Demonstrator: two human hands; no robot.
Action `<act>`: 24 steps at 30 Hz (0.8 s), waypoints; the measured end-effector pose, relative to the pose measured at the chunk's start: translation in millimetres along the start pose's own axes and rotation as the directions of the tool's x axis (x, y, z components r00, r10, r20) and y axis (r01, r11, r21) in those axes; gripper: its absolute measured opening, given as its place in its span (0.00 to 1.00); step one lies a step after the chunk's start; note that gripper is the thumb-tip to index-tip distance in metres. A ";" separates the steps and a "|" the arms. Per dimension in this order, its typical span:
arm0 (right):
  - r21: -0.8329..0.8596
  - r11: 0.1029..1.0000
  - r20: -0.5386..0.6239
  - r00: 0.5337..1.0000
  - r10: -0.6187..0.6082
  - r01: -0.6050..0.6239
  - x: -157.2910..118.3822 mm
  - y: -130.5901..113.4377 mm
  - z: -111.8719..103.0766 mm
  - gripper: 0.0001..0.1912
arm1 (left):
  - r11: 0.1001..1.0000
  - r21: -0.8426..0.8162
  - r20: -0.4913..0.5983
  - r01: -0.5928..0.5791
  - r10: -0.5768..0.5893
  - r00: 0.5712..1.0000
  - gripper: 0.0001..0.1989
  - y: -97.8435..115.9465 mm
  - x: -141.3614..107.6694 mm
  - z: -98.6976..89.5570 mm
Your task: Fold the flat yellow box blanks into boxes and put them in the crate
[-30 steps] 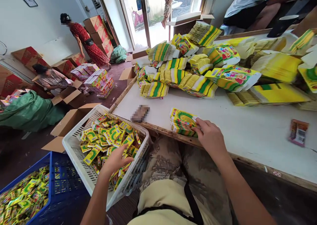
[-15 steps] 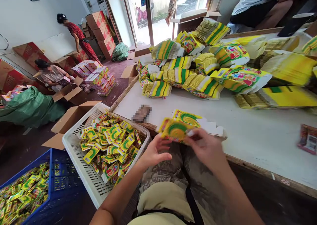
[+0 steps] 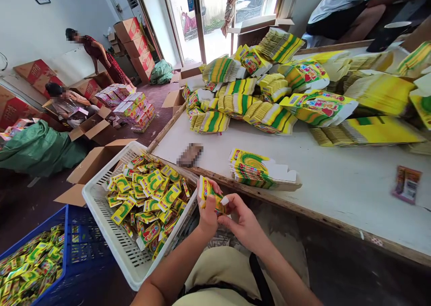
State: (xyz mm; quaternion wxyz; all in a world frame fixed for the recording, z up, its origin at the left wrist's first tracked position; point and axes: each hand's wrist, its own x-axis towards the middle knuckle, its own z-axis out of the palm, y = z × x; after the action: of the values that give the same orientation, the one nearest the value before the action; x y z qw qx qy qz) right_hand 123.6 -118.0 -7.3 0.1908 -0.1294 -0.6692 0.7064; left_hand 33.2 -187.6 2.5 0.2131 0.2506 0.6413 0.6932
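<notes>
My left hand (image 3: 209, 214) is wrapped round a small yellow and green box (image 3: 208, 191), upright beside the table's front edge. At the box's right end, my right hand (image 3: 240, 220) pinches a white flap. Beyond my hands, a stack of flat yellow cartons (image 3: 252, 168) with white flaps lies on the white table (image 3: 340, 180). To my left stands a white basket (image 3: 134, 261) holding many small yellow boxes (image 3: 153, 194).
Bundles of yellow cartons (image 3: 242, 104) cover the table's far part. A blurred item (image 3: 190, 155) and a small packet (image 3: 406, 184) lie on it. A blue crate (image 3: 67, 243) stands at lower left. Three other people are farther off.
The box has moved left and down from in front of the carton stack. My left hand, open before, has closed round it, and my right hand has moved along to its end.
</notes>
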 end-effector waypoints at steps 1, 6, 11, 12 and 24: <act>-0.022 1.000 -0.020 1.000 0.004 -0.004 -0.7 2.4 -1.0 0.16 | 1.000 0.009 -0.008 0.000 0.000 1.000 0.31 -0.2 -0.9 -1.4; 0.038 0.999 -0.082 0.996 -0.032 0.035 0.5 1.4 -14.4 0.20 | 0.997 -0.077 0.066 0.003 0.002 0.998 0.46 4.0 -0.9 -1.4; 0.071 0.996 -0.102 0.994 -0.050 0.057 8.5 -6.2 -16.6 0.18 | 0.983 -0.181 -0.025 0.005 -0.010 1.000 0.31 6.4 0.8 5.5; 0.048 0.998 -0.116 0.992 -0.039 0.045 10.2 -5.8 -15.8 0.17 | 0.982 -0.186 -0.052 0.005 -0.015 0.999 0.28 6.5 1.2 6.1; -0.028 0.999 -0.248 0.969 0.014 -0.021 12.7 -0.9 -26.8 0.17 | 0.972 -0.191 -0.016 0.134 -0.139 0.990 0.18 -18.9 5.2 -8.1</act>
State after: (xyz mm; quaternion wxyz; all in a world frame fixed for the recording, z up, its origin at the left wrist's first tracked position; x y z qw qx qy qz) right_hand 124.0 -88.3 -7.3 0.2646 -0.2253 -0.6498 0.6760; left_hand 23.6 -189.1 -16.4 0.2736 0.1742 0.5913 0.7384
